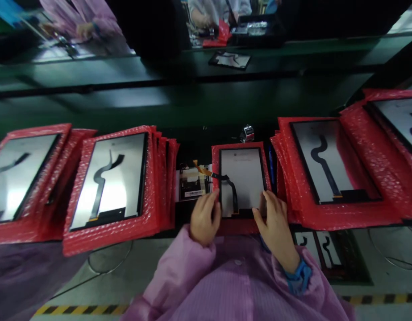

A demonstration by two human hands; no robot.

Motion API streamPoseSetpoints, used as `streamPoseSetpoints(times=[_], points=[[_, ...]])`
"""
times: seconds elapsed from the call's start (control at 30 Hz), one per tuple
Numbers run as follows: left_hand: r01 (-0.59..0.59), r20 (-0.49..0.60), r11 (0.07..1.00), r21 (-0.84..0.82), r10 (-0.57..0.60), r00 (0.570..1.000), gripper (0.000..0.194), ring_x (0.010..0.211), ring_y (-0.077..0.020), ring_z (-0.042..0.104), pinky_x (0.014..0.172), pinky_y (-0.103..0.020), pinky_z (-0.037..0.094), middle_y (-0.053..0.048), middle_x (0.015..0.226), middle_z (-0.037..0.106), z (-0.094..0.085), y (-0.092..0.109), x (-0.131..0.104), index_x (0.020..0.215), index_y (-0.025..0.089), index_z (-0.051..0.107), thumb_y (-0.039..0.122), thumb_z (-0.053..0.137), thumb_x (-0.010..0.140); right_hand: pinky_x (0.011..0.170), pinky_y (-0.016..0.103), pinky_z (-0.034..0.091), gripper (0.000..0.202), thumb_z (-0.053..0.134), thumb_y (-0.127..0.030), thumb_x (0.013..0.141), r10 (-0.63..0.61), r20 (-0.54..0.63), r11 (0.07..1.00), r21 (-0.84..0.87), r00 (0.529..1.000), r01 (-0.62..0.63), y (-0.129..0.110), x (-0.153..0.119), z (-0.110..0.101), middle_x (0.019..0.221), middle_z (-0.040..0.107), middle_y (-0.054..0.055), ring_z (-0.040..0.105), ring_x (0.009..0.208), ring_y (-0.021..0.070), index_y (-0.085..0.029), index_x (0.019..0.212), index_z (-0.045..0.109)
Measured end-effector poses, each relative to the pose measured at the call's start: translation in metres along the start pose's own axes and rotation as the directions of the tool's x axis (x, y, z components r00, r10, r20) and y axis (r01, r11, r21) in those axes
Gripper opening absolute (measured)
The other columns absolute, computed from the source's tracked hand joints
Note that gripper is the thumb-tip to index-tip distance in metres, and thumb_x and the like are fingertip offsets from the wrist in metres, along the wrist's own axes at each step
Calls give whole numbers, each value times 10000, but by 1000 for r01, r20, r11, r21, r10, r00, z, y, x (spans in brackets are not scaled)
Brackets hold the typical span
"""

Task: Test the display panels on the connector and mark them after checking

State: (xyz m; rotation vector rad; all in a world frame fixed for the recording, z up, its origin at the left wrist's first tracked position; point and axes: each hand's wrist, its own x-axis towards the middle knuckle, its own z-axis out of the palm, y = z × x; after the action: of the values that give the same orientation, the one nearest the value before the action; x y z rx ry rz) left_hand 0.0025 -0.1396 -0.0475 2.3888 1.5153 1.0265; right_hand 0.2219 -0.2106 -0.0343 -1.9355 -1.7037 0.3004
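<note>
Purple smock [232,285], foremost, at six o'clock. Tablet screen [247,183], one, centre of the clock, lying on red bubble wrap [215,156], black ribbon cable [234,195] across it. Left hand [205,218], at eight o'clock by the screen's edge, fingers loosely curled; right hand [276,223], at four o'clock by the corner, thumb and fingers parted; whether either grips, cannot tell. Other screens [120,160], stacked with wrap, at nine and three.

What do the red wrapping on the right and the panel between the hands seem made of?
Red wrapping: probably glossy plastic bubble wrap, from its speckled highlights.
Panel: smooth grey back with a soft sheen, perhaps metal or reflective film; unclear which.
</note>
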Motion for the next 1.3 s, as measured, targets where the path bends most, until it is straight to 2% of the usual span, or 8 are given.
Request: streamPoseSetpoints(times=[0.33, 0.47, 0.6, 0.77, 0.9, 1.03, 1.17, 1.3], points=[[349, 260, 875, -336, -271, 927, 405, 1204, -269, 635, 1040, -467, 529, -119, 1310, 675, -1, 23, -16, 1347, 205, 598, 289, 562, 953, 1095, 550, 438, 565, 545, -579, 913, 352, 156, 761, 526, 923, -379, -17, 10, -30, 1426, 519, 114, 495, 1302, 292, -251, 1371, 499], [559, 381, 651, -514, -411, 828, 318, 1064, -245, 688, 986, -403, 541, -81, 1119, 743, -27, 13, 12, 1131, 215, 711, 442, 604, 937, 1181, 477, 372, 502, 514, -421, 987, 61, 113, 768, 629, 992, -119, -62, 12, -59, 1478, 457, 71, 427, 1388, 226, -319, 1457, 372], [427, 215, 319, -846, -528, 821, 373, 1206, -239, 638, 1060, -364, 499, -68, 1252, 707, -46, 22, 48, 1159, 232, 693, 506, 609, 920, 1204, 403, 374, 570, 526, -444, 982, -361, 88, 630, 757, 928, 173, -95, 24, -47, 1511, 439, 60, 404, 1411, 196, -317, 1495, 311], [486, 415, -35, -874, -576, 705, 432, 1203, -291, 663, 948, -438, 598, -32, 1324, 689, -62, 27, 67, 1261, 327, 638, 537, 586, 886, 1179, 489, 407, 491, 383, -453, 1030, -139, 147, 723, 691, 979, -1, -101, 28, 14, 1442, 507, 110, 444, 1372, 233, -254, 1478, 367], [561, 443, -8, -828, -623, 645, 398, 1221, -301, 663, 943, -465, 606, -1, 1362, 672, -64, 11, 63, 1256, 324, 626, 427, 602, 872, 1167, 590, 398, 626, 436, -525, 988, -171, 130, 851, 518, 977, 80, -104, 27, 36, 1457, 503, 188, 438, 1380, 334, -149, 1484, 371], [582, 404, 137, -802, -592, 697, 393, 1184, -296, 688, 942, -475, 600, -9, 1357, 676, -57, -8, 58, 1288, 292, 603, 398, 530, 917, 1178, 418, 437, 604, 455, -485, 991, -428, 25, 721, 613, 903, 325, -103, 25, 28, 1504, 493, 99, 412, 1433, 239, -240, 1525, 315], [589, 400, 154, -793, -597, 695, 445, 1131, -304, 712, 913, -454, 608, -35, 1291, 716, -56, -19, 57, 1327, 265, 593, 441, 558, 919, 1203, 562, 345, 544, 397, -495, 1015, -92, 109, 822, 569, 990, 14, -84, 29, 35, 1523, 463, 146, 382, 1458, 268, -227, 1488, 398], [584, 380, 192, -788, -596, 708, 495, 1145, -325, 700, 915, -463, 606, -62, 1226, 742, -58, -22, 60, 1285, 226, 615, 540, 567, 905, 1174, 525, 390, 670, 370, -578, 1008, 55, 229, 770, 610, 972, -187, -71, 38, 40, 1559, 422, 165, 399, 1459, 261, -216, 1566, 292]])
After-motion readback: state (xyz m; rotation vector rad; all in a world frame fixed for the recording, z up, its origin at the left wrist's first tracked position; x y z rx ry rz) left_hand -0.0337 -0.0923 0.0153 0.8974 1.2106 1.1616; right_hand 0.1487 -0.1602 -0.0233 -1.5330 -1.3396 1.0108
